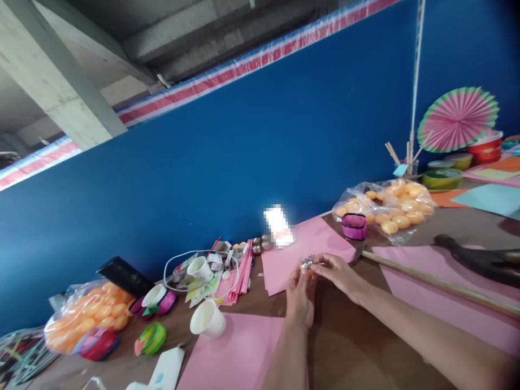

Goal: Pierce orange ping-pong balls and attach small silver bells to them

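Note:
Both hands meet over the brown table in front of me. My left hand has its fingertips closed round a small shiny silver piece, held upright. A bit of orange shows just beneath it, partly hidden by the fingers. My right hand pinches the same piece from the right side. Its exact kind is too small to make out. Pink paper lies flat behind the hands, with a blurred bright screen standing at its back edge. Several silver balls sit beside that screen.
Orange balls in clear bags lie right and left. A hammer and a black-handled tool rest at right. A white cup stands on pink paper. Coloured tape rolls and a blue partition surround.

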A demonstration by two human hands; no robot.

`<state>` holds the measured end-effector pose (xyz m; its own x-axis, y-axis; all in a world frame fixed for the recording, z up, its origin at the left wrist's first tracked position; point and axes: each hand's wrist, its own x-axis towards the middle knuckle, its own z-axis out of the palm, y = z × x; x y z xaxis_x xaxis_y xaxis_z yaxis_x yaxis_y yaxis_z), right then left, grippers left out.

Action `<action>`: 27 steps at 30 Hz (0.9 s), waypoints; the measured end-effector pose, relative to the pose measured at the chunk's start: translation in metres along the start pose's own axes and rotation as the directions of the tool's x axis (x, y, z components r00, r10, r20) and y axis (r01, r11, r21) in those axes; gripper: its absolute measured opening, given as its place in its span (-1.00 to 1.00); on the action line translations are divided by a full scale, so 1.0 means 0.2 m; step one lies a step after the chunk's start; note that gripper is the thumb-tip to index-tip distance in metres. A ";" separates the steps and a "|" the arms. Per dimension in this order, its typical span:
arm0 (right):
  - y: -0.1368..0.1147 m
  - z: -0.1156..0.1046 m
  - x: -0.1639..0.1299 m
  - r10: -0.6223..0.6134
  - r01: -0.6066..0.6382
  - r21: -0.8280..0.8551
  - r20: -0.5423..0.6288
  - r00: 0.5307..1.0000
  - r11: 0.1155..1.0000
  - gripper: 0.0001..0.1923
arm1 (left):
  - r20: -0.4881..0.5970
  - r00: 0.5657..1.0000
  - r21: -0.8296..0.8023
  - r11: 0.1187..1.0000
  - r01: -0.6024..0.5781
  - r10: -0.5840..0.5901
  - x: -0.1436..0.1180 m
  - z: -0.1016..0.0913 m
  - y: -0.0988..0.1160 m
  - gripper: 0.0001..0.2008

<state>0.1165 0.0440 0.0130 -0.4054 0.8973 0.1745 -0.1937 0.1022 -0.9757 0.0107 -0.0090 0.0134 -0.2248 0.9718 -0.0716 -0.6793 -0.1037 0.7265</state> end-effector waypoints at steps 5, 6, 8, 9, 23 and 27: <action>0.00 0.01 0.00 0.062 -0.061 0.036 -0.046 0.997 0.998 -0.70 | 0.038 0.999 0.008 0.999 0.032 -0.032 0.00 -0.01 -0.01 -0.67; 0.01 0.00 0.00 0.051 -0.050 0.016 -0.052 0.997 0.999 -0.70 | 0.046 0.998 0.026 0.999 0.031 -0.032 0.00 -0.01 -0.01 -0.67; 0.01 0.00 0.00 0.037 -0.037 -0.006 -0.040 0.999 0.999 -0.70 | 0.058 0.998 0.069 0.997 0.024 -0.028 0.00 0.00 -0.01 -0.66; 0.00 0.00 0.00 0.036 -0.036 -0.006 -0.026 0.999 0.999 -0.70 | 0.064 0.998 0.090 0.996 0.018 -0.024 -0.01 0.00 -0.01 -0.65; 0.02 -0.01 0.02 0.024 -0.028 -0.072 -0.058 0.998 0.997 -0.69 | 0.139 0.990 0.221 0.974 -0.041 0.010 -0.05 0.06 0.01 -0.59; 0.01 -0.01 0.01 0.042 -0.043 -0.018 -0.045 0.998 0.999 -0.71 | 0.148 0.989 0.227 0.973 -0.038 0.004 -0.05 0.06 0.02 -0.57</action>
<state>0.1158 0.0472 0.0107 -0.3726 0.9192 0.1271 -0.1598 0.0714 -0.9846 0.0193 -0.0161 0.0252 -0.1219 0.9920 0.0331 -0.4937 -0.0895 0.8650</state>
